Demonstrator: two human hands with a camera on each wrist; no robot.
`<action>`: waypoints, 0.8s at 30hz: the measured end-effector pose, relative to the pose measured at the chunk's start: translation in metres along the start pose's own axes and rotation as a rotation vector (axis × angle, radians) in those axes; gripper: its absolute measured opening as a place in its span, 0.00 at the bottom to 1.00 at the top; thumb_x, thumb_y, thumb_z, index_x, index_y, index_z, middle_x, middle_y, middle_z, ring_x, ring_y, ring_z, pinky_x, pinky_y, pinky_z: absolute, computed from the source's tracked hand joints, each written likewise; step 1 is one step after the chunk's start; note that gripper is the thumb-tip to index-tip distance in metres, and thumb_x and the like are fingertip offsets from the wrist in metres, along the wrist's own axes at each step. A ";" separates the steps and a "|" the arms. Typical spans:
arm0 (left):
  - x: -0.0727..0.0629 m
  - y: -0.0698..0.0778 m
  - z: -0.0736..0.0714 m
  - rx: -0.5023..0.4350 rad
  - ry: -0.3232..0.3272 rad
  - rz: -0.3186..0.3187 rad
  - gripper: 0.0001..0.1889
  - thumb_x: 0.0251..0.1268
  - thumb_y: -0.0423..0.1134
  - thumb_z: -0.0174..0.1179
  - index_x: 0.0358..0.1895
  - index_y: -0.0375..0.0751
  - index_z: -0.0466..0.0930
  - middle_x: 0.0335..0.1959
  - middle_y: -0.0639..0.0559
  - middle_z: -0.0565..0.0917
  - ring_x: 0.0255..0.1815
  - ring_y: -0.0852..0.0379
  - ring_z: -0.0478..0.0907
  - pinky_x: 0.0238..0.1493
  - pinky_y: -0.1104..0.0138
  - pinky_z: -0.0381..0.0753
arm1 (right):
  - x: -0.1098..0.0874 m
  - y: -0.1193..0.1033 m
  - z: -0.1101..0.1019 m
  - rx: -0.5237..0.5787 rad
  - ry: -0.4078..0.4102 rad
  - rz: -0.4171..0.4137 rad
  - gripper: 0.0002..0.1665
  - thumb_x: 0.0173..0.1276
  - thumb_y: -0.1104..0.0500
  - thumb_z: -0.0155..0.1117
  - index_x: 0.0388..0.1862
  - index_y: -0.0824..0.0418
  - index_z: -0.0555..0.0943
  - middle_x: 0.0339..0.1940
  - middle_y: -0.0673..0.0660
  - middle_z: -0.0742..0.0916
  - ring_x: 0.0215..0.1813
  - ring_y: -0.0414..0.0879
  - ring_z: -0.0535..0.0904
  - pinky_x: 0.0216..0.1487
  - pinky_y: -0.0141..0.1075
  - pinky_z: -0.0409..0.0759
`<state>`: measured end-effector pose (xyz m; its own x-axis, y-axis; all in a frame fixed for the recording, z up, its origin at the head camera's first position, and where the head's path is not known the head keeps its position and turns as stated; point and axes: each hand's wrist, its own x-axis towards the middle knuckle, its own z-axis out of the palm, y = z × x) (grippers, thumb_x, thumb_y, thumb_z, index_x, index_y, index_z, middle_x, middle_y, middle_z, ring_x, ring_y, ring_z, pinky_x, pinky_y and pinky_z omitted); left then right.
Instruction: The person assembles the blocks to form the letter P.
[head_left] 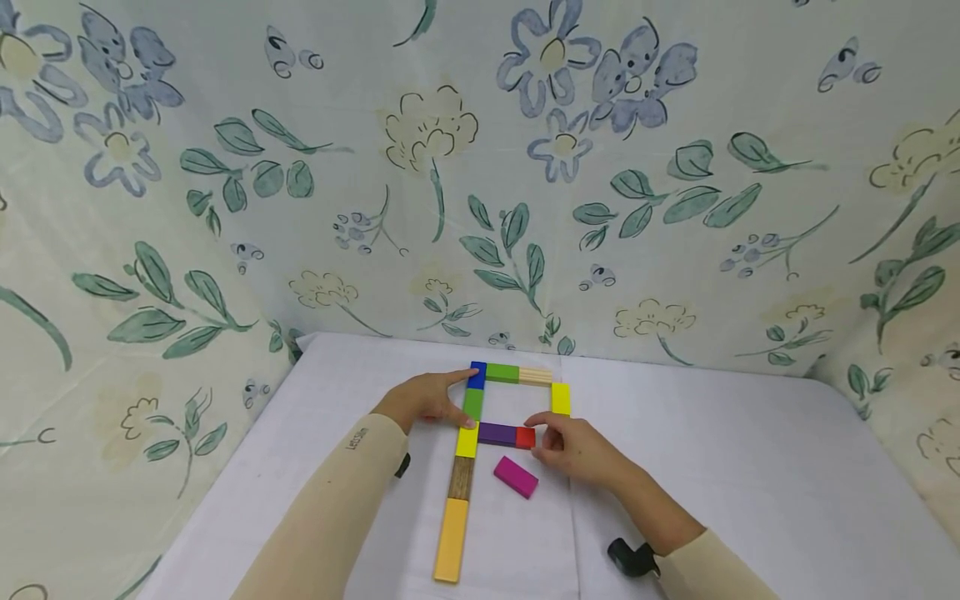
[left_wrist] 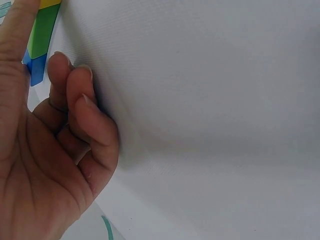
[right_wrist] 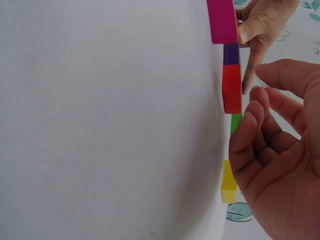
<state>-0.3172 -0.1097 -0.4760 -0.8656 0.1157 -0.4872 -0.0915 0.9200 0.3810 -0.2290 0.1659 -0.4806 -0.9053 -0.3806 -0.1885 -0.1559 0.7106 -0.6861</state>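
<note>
Flat coloured blocks lie in a P-like outline on the white table. My left hand [head_left: 427,398] stretches its index finger to the blue block [head_left: 477,377] and its thumb to the yellow block [head_left: 467,442], with a green block [head_left: 473,405] between; its other fingers are bent. From that yellow block a purple block [head_left: 497,433] runs right to a red block [head_left: 526,437]. My right hand [head_left: 581,450] hovers at the red block's right end, fingers loosely bent and apart from it in the right wrist view. Below lies a slanted magenta block [head_left: 516,477].
Down the left column follow a brown wood-grain block [head_left: 461,477] and a long orange block [head_left: 451,540]. Along the top are another green block [head_left: 502,372] and a pale striped wooden piece [head_left: 536,376]. A second yellow block [head_left: 560,398] stands at the right side. Floral cloth [head_left: 480,183] hangs behind.
</note>
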 end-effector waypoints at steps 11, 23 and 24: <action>-0.001 0.000 -0.001 0.019 0.002 0.007 0.54 0.41 0.68 0.78 0.75 0.88 0.56 0.80 0.50 0.64 0.66 0.43 0.67 0.73 0.39 0.65 | -0.007 -0.013 0.000 -0.001 -0.288 -0.031 0.32 0.68 0.64 0.63 0.68 0.40 0.77 0.35 0.51 0.80 0.41 0.45 0.76 0.37 0.34 0.74; -0.002 0.000 -0.001 0.026 0.010 -0.008 0.54 0.41 0.68 0.78 0.75 0.88 0.55 0.80 0.50 0.64 0.64 0.43 0.68 0.72 0.39 0.67 | -0.009 -0.019 0.005 -0.068 -0.351 -0.028 0.39 0.60 0.60 0.73 0.69 0.40 0.74 0.32 0.49 0.81 0.35 0.43 0.76 0.35 0.36 0.74; -0.002 0.000 -0.001 0.027 0.010 -0.010 0.54 0.40 0.68 0.78 0.75 0.88 0.55 0.81 0.50 0.64 0.64 0.43 0.68 0.72 0.39 0.67 | -0.010 -0.019 0.005 -0.066 -0.349 -0.031 0.38 0.59 0.60 0.74 0.68 0.40 0.75 0.31 0.49 0.81 0.35 0.43 0.77 0.35 0.36 0.74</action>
<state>-0.3163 -0.1103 -0.4744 -0.8697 0.1031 -0.4827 -0.0866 0.9309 0.3548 -0.2152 0.1531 -0.4698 -0.7120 -0.5739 -0.4046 -0.2168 0.7277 -0.6507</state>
